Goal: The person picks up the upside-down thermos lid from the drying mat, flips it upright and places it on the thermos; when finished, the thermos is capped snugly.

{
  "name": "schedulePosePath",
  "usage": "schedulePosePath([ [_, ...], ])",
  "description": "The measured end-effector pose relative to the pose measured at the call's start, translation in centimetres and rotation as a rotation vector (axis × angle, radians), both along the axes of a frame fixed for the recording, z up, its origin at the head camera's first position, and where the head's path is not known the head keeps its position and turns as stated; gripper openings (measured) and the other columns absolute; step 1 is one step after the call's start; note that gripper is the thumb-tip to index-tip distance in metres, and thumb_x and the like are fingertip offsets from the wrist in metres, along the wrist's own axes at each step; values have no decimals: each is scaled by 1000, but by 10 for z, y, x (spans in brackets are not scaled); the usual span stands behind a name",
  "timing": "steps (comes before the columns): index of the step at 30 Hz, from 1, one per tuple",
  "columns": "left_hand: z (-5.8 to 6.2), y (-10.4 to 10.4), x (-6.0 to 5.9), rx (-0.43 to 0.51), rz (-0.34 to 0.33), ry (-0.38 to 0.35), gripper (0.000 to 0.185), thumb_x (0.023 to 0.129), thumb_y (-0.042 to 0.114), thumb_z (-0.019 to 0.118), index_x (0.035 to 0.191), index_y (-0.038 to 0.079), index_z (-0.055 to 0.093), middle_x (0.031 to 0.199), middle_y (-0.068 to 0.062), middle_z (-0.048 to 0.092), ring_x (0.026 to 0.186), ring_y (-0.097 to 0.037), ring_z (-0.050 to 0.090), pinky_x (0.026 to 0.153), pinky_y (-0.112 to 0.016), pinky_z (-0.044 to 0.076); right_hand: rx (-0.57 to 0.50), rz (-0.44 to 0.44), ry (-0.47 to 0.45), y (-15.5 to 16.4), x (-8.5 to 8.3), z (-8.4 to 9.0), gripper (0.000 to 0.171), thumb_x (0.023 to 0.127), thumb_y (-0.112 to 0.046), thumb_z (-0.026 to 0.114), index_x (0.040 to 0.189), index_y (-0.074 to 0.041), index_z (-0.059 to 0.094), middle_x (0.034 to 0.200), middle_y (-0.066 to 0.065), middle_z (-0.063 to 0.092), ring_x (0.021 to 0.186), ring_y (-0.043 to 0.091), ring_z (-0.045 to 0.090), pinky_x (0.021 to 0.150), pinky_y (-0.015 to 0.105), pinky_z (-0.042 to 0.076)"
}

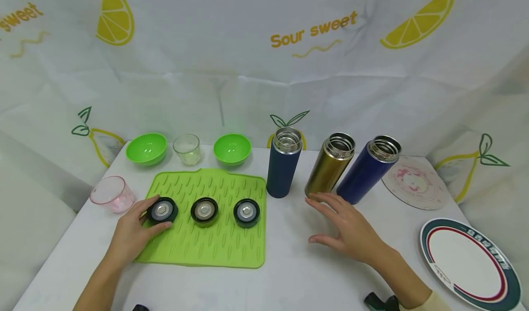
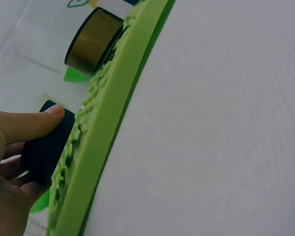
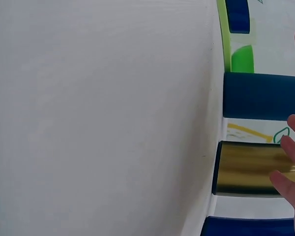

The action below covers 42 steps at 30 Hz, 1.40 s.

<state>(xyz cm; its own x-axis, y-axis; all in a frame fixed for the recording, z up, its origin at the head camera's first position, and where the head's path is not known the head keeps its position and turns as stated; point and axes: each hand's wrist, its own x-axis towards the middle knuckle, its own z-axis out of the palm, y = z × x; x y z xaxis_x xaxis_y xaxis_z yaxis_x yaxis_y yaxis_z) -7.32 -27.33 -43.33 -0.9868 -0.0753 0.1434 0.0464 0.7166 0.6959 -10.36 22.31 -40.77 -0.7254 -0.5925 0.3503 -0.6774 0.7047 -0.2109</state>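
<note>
Left hand: the left hand [image 1: 134, 230] grips the leftmost black round flask lid with a metal centre [image 1: 162, 211]; thumb and fingers [image 2: 37, 123] curl round its rim, a hold suited to lifting or turning it.
Lid position: it sits on the left part of the green ribbed silicone mat [image 1: 215, 251], first in a row with the middle black lid [image 1: 204, 211] and the right black lid [image 1: 246, 212].
Right hand: the right hand [image 1: 351, 230] hovers over the white surface [image 1: 297, 279], fingers spread and straight, holding nothing; its fingertips are near the base of the gold metal flask [image 1: 330, 164].
Flasks: the gold flask stands uncapped between the dark blue flask [image 1: 283, 166] and the cobalt blue flask [image 1: 368, 169]; all mouths are open, matching three loose lids.
Left wrist view: shows the thumb pressed on the lid's side wall, which the head view does not make plain.
Right wrist view: shows the fingers apart from the gold flask [image 3: 246, 167], not touching.
</note>
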Motion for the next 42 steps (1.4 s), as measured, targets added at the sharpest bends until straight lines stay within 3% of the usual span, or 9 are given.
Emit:
schedulePosePath([
  [3,8,9,-5,12,-49,18,78,76,18,90,143,0,55,144,-22,58,130,-38,52,95,3,42,-28,16,7,1,-2,-1,86,77,-52,84,152,-28,49,148,0,56,138,21,51,106,48,51],
  [5,16,17,-9,25,-85,31,78,76,17,90,143,1,56,145,-20,58,131,-35,53,99,-13,52,-38,22,6,1,-3,1,85,78,-52,84,151,-28,49,148,-1,56,136,19,52,105,45,53],
  [10,40,40,-17,12,-170,94,75,73,10,91,140,2,58,140,-18,61,128,-35,59,96,-44,56,-42,44,5,-2,-7,7,83,78,-52,84,151,-26,50,146,-3,58,131,15,56,100,40,56],
  [13,55,49,-19,-18,-197,148,75,71,6,92,139,2,59,136,-17,63,124,-35,62,94,-43,58,-41,59,8,-5,-10,12,82,79,-52,83,150,-26,51,145,-3,59,129,14,58,100,40,56],
  [19,78,68,-25,53,-271,172,77,70,6,92,140,4,59,137,-13,63,122,-31,64,96,-5,49,-69,82,15,-12,-14,20,76,82,-51,81,147,-24,55,141,-2,63,125,16,62,95,40,60],
  [24,91,98,-29,140,-384,175,77,70,5,92,140,6,60,139,-10,63,124,-27,65,99,-22,56,-142,97,-31,-23,-14,28,71,82,-44,84,144,-22,58,140,-1,64,126,18,64,97,41,60],
  [27,96,119,-30,161,-448,206,77,70,8,93,140,9,60,138,-7,64,124,-24,66,98,-32,58,-219,128,-81,-32,-15,33,69,82,-33,86,144,-22,58,142,-2,63,127,17,64,99,41,59],
  [34,92,161,-33,89,-537,260,75,71,19,94,138,8,62,136,-5,66,122,-20,67,98,-36,60,-453,178,-244,-46,-15,35,64,83,-10,83,142,-18,59,138,6,63,114,13,69,95,28,60],
  [42,84,187,-38,83,-595,288,74,72,20,93,138,7,62,134,-6,68,124,-21,67,105,-36,56,-582,199,-349,-49,-13,31,53,89,0,75,139,-9,61,138,11,61,108,17,74,94,34,62],
])
